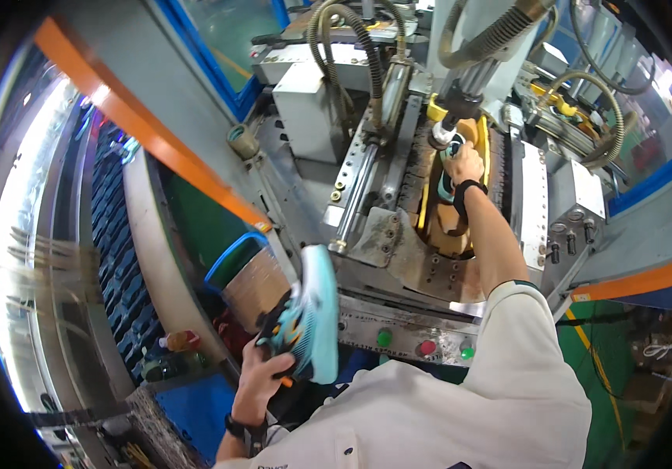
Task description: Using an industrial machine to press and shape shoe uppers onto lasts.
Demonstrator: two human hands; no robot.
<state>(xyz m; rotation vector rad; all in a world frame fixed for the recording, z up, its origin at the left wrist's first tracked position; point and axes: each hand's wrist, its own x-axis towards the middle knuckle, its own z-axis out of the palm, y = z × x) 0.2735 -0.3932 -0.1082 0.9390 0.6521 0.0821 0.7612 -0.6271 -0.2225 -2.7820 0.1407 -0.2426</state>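
My left hand is closed round the heel part of a sneaker, whose thick sole runs from white at the top to teal lower down, with a black, teal and orange upper. It is held up at the front of a press machine. My right hand reaches into the machine's long cavity, fingers bent round a second teal shoe beneath the press head. The hand partly covers that shoe, so its far end and the exact grip are hidden. Yellow pads line the cavity beside it.
A front panel holds a red button and green buttons. Left are an orange frame bar, a blue-rimmed bin with cardboard, and a dark textured conveyor. Hoses and cylinders surround the press.
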